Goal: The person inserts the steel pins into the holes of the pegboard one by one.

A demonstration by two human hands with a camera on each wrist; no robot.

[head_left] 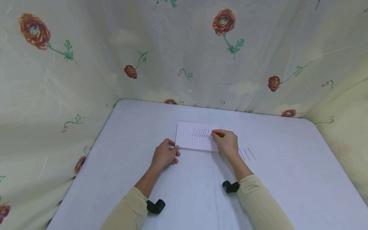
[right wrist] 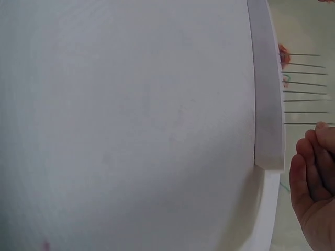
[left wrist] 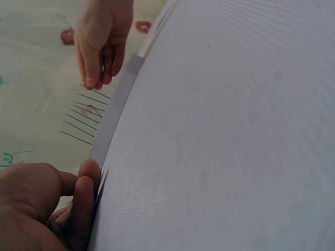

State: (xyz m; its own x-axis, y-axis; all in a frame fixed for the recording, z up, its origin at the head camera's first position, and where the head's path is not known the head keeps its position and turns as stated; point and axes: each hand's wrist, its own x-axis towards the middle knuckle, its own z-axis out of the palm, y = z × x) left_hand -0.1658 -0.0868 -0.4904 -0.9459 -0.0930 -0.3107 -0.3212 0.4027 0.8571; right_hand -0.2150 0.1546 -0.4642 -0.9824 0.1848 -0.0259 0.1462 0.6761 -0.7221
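A white board [head_left: 198, 144] with a grid of small holes lies on the table. Several thin dark metal pins [right wrist: 306, 73] stand upright in a row across its back half. At the row's right end, my right hand [head_left: 227, 142] pinches another pin [right wrist: 301, 124] between thumb and fingertips; this pin stands up from the board in the right wrist view. My left hand [head_left: 164, 155] grips the board's front left corner, thumb near the top edge and other fingers at the side and below. Part of the board's right side is hidden behind my right hand.
Several loose pins [head_left: 246, 154] lie on the white tabletop [head_left: 138, 127], right of the board beside my right wrist. A flowered curtain [head_left: 172, 41] hangs behind the table and along its sides. Black wrist camera mounts [head_left: 156, 206] sit at both sleeves.
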